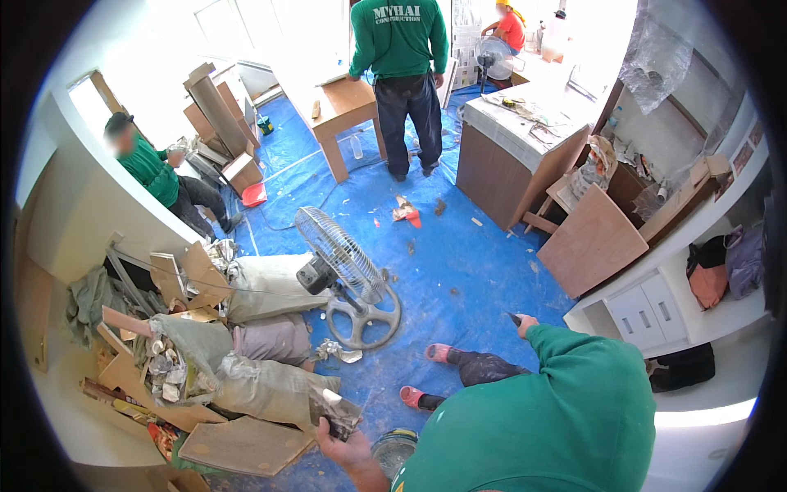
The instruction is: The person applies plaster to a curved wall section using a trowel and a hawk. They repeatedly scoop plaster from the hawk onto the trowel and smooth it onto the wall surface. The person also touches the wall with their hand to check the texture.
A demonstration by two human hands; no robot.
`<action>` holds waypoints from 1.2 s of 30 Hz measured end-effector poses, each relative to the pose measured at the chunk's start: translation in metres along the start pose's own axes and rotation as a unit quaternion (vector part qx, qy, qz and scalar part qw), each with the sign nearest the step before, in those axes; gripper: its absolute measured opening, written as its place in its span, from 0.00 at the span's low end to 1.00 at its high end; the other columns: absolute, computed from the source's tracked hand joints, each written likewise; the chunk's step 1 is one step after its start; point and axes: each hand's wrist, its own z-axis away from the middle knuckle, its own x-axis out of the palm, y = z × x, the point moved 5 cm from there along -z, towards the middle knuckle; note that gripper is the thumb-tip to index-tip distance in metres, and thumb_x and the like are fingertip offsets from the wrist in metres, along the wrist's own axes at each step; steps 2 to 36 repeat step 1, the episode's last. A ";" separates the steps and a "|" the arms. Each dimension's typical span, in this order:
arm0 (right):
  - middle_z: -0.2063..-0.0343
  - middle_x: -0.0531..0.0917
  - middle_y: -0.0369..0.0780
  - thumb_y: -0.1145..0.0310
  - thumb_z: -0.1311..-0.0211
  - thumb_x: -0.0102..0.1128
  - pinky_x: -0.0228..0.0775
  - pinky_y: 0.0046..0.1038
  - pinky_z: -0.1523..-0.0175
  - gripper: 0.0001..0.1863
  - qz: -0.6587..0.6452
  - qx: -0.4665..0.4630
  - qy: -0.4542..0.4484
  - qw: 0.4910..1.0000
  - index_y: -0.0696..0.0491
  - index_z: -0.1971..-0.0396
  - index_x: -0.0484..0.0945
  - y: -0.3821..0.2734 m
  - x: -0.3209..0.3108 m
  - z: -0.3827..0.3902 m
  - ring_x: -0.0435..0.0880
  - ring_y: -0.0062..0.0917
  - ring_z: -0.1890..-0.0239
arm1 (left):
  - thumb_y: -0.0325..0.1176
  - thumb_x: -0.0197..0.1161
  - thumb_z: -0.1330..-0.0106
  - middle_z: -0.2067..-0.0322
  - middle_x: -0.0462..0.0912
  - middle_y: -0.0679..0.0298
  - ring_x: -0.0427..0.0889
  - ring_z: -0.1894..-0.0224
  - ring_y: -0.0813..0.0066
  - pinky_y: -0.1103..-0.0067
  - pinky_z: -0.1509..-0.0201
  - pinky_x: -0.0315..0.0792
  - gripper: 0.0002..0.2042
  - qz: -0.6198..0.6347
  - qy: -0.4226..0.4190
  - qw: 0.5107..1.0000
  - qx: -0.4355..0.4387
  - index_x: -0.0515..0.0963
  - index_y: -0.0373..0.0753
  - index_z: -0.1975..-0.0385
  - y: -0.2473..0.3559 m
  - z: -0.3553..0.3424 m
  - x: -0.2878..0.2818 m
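Low in the view, my left hand point(343, 447) is closed on a flat dark plate point(334, 412) with pale smears on its face. Just right of that hand, a round bucket point(395, 451) with greyish contents is partly hidden by my green shirt. My right hand point(527, 325) stretches forward over the blue sheet, its fingers wrapped round a small dark tool point(515, 319). Only the tip of this tool shows, so its exact kind is unclear. My pink shoes point(438, 353) rest on the sheet between the two hands.
A grey stand fan point(344, 262) stands ahead on the blue sheet point(426, 271). Stuffed sacks point(270, 389) and cardboard crowd the left. A loose board point(592, 242) leans against the cabinet side at right. Co-workers are a standing person point(402, 74), one seated left, another far back.
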 end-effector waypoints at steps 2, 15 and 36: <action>0.47 0.84 0.48 0.71 0.44 0.62 0.73 0.39 0.41 0.29 0.020 0.007 -0.014 1.000 0.45 0.38 0.78 -0.005 -0.006 -0.011 0.84 0.37 0.44 | 0.43 0.55 0.29 0.53 0.86 0.56 0.88 0.57 0.64 0.69 0.70 0.82 0.23 -0.001 0.003 1.000 -0.002 0.74 0.33 0.42 -0.003 -0.006 0.005; 0.47 0.84 0.48 0.71 0.44 0.62 0.73 0.39 0.41 0.29 0.020 0.007 -0.014 1.000 0.45 0.38 0.78 -0.005 -0.006 -0.011 0.84 0.37 0.44 | 0.43 0.55 0.29 0.53 0.86 0.56 0.88 0.57 0.64 0.69 0.70 0.82 0.23 -0.001 0.003 1.000 -0.002 0.74 0.33 0.42 -0.003 -0.006 0.005; 0.47 0.84 0.48 0.71 0.44 0.62 0.73 0.39 0.41 0.29 0.020 0.007 -0.014 1.000 0.45 0.38 0.78 -0.005 -0.006 -0.011 0.84 0.37 0.44 | 0.43 0.55 0.29 0.53 0.86 0.56 0.88 0.57 0.64 0.69 0.70 0.82 0.23 -0.001 0.003 1.000 -0.002 0.74 0.33 0.42 -0.003 -0.006 0.005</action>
